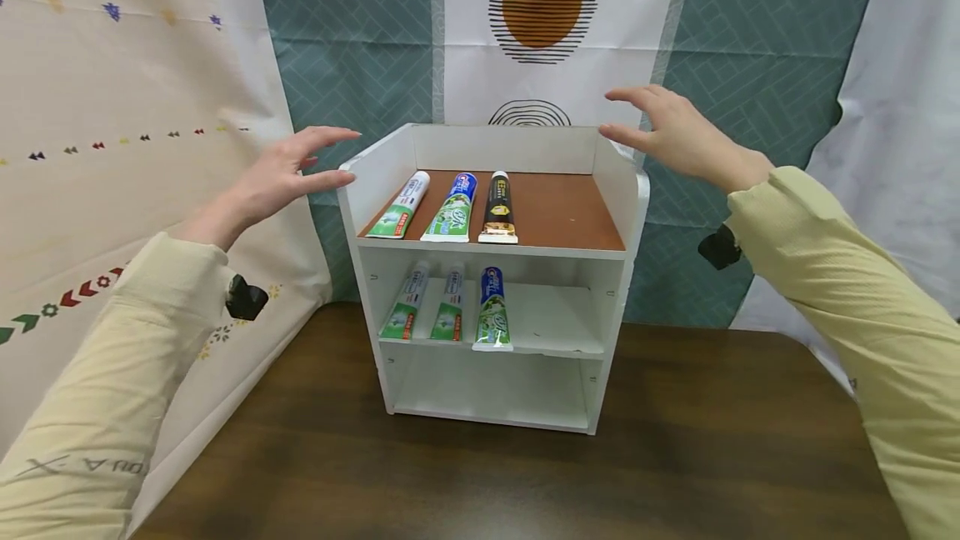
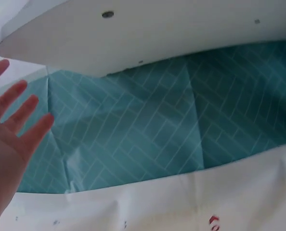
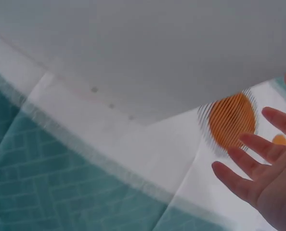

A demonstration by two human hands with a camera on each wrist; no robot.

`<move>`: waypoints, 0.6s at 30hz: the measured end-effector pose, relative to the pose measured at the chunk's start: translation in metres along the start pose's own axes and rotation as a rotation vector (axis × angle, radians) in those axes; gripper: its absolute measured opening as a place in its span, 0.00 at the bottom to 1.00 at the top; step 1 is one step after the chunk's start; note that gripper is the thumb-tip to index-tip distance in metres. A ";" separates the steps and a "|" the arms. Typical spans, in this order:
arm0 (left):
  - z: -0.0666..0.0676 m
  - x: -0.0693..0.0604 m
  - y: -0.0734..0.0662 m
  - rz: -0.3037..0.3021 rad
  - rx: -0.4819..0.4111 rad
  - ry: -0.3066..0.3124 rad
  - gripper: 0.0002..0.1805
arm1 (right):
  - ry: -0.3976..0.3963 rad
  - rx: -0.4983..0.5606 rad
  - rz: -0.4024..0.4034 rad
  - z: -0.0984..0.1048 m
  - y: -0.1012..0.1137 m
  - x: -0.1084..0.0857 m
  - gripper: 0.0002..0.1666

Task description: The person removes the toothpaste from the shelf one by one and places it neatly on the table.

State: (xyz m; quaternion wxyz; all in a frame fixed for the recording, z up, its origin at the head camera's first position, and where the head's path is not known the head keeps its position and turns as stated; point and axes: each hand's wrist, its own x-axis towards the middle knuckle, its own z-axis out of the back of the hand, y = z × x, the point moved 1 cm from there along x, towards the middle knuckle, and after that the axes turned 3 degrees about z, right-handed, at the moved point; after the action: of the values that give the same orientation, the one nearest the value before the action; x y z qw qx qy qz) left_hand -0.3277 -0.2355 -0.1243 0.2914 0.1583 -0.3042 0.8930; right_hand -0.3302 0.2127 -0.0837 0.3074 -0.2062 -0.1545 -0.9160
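A small white shelf unit (image 1: 495,253) stands on a table. On its brown top level lie a white-and-green toothpaste tube (image 1: 401,207), a blue-and-green one (image 1: 452,208) and a black-and-gold one (image 1: 498,208). The middle level carries two white-and-green tubes (image 1: 406,303) (image 1: 449,305) and a blue-and-green tube (image 1: 492,312). My left hand (image 1: 288,167) is raised beside the unit's upper left edge, fingers spread and holding nothing. Near the upper right corner hovers my right hand (image 1: 678,133), its fingers extended and also holding nothing. Both wrist views show spread fingers close to the white side panels (image 2: 133,33) (image 3: 133,53).
The dark brown wooden table (image 1: 480,473) extends in front of the unit and to both sides. Behind it hangs a teal-and-white patterned cloth (image 1: 360,15). A cream embroidered cloth (image 1: 135,90) drapes on the left, and a white cloth (image 1: 907,148) on the right.
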 end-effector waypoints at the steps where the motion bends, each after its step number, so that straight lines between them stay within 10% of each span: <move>1: -0.002 0.001 0.001 0.002 -0.027 0.002 0.31 | 0.005 -0.005 0.012 -0.001 0.005 0.003 0.36; 18: -0.026 0.003 0.011 -0.001 -0.289 -0.011 0.30 | 0.106 0.039 0.093 -0.041 0.046 0.037 0.20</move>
State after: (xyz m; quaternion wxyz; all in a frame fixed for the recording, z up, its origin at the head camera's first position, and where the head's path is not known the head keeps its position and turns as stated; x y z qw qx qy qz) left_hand -0.3396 -0.2250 -0.1484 0.3100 0.1199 -0.4311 0.8389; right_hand -0.3402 0.1422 -0.0944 0.3613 -0.1584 -0.1460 -0.9072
